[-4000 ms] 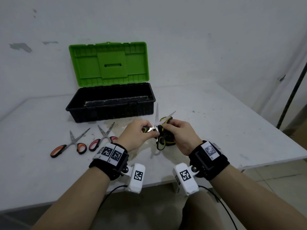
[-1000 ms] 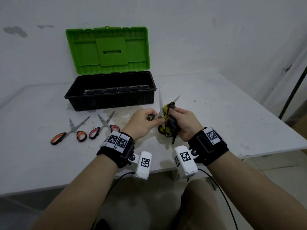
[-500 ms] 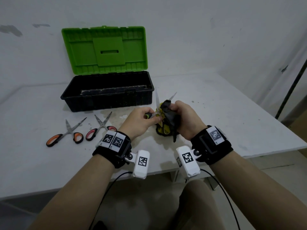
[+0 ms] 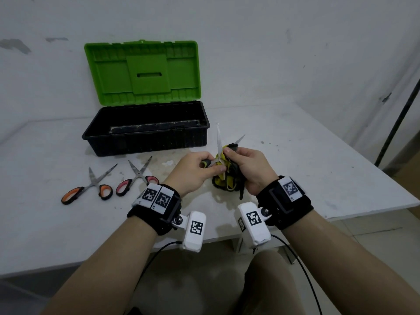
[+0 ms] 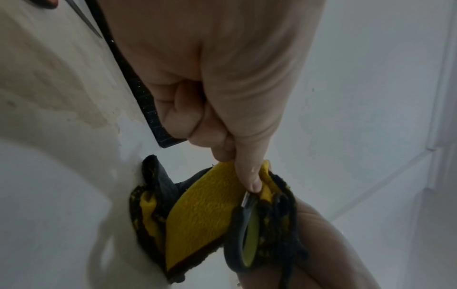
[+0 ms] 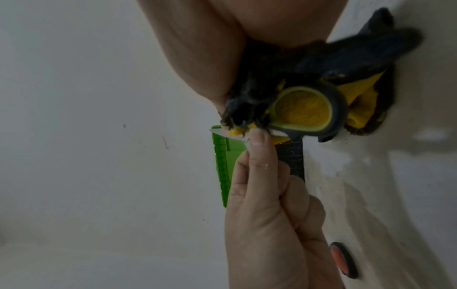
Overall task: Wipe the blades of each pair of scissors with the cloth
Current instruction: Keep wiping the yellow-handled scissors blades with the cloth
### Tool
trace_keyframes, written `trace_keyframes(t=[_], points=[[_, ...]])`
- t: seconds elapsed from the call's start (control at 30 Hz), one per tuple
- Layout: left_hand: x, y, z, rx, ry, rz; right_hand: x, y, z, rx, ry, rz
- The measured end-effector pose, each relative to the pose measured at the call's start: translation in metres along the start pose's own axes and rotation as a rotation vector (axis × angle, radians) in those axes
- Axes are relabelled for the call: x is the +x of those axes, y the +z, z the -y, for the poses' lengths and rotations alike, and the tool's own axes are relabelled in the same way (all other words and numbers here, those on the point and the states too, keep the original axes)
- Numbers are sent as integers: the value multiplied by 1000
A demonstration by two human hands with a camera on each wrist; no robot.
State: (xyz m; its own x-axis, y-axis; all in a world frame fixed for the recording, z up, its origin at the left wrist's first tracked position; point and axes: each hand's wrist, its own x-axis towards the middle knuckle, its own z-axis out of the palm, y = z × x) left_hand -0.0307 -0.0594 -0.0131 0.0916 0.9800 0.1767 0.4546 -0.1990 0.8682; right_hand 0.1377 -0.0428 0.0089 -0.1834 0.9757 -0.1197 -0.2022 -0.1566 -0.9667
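Green-handled scissors (image 4: 218, 142) stand spread open above the table, blades pointing up. My left hand (image 4: 195, 171) grips one handle, its forefinger out along the blade (image 5: 248, 176). A yellow and black cloth (image 4: 227, 178) is bunched round the other blade; my right hand (image 4: 250, 167) pinches it there. The free handle loop (image 6: 309, 111) hangs among the cloth folds (image 5: 200, 211). Two more pairs lie flat to the left: orange-handled scissors (image 4: 87, 189) and red-handled scissors (image 4: 136, 178), both spread open.
A black toolbox (image 4: 145, 130) with its green lid (image 4: 143, 71) raised stands behind the hands, against the wall. The white table's front edge (image 4: 227, 237) is near my wrists and its right corner (image 4: 404, 201) lies close by. A dark pole (image 4: 397, 119) leans at far right.
The cloth in my right hand has slid up the right blade since four seconds ago, then stayed near its middle. The left hand keeps its grip; the head view has shifted slightly.
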Motion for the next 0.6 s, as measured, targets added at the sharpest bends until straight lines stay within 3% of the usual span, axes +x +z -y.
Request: trace_keyframes(t=[0.33, 0.6], points=[[-5, -8, 4, -16, -60, 28, 17, -30, 18, 268, -59, -219], [-4, -8, -1, -27, -55, -8, 2, -12, 0, 137, 8, -33]])
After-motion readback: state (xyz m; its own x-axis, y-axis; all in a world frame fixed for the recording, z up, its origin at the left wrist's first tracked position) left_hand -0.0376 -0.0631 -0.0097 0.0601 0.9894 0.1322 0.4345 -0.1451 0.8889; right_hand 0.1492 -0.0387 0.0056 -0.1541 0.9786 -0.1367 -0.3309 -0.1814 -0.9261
